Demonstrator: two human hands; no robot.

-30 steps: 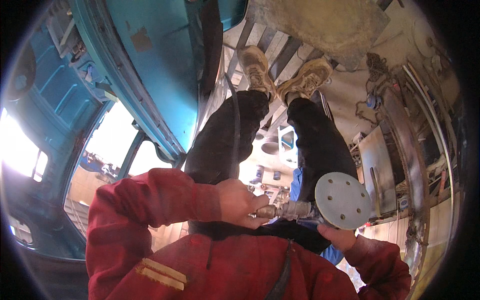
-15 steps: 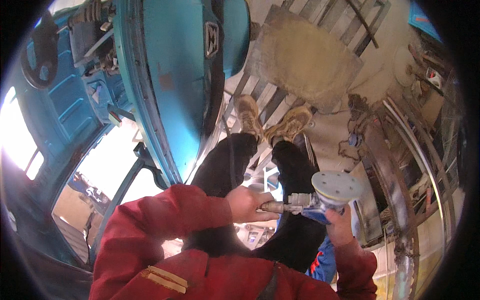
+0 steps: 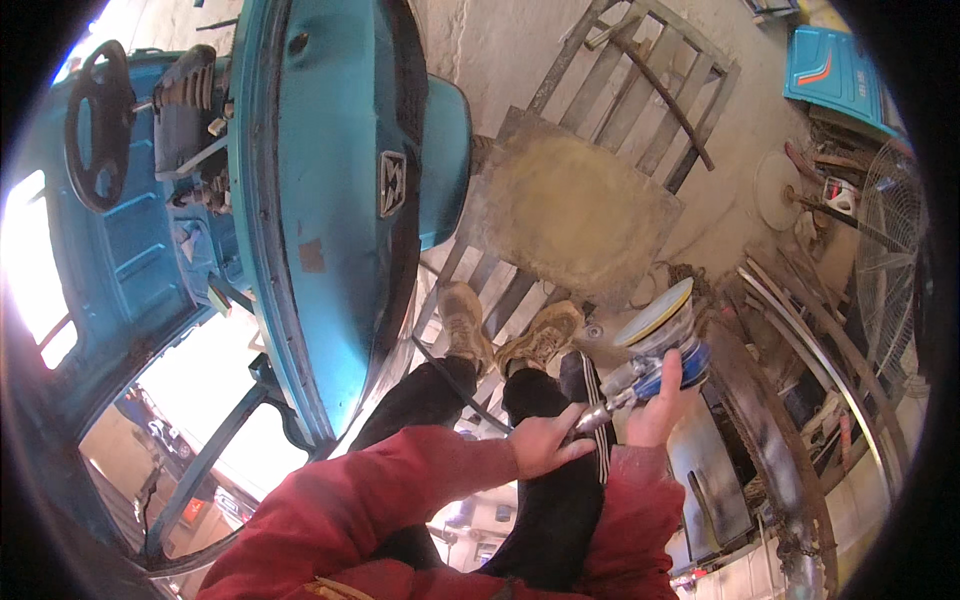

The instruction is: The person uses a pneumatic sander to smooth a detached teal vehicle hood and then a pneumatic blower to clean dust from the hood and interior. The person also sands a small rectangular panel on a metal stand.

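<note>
A pneumatic disc sander [image 3: 681, 362] with a blue body and a pale round pad is held up in front of my legs. My right hand [image 3: 660, 410] grips its body from below, fingers partly hidden behind it. At the sander's tail, my left hand [image 3: 543, 442] is closed around the metal air coupling [image 3: 592, 418]. The pad [image 3: 655, 312] is tilted, its edge turned toward me. A dark hose [image 3: 455, 383] runs by my left leg toward the left hand; where it joins the coupling is hidden.
To the left stands a teal vehicle cab [image 3: 340, 200] with a steering wheel [image 3: 98, 125] visible inside. Ahead, a dusty board [image 3: 580, 205] lies on a slatted frame [image 3: 655, 60] by my shoes [image 3: 540, 335]. At right are metal strips [image 3: 820, 370], a wire fan guard [image 3: 890, 260] and a teal panel [image 3: 832, 72].
The sander has been raised and turned, so the pad's face no longer points up at me. Both hands moved with it, keeping their grip. The view has shifted, showing more floor ahead.
</note>
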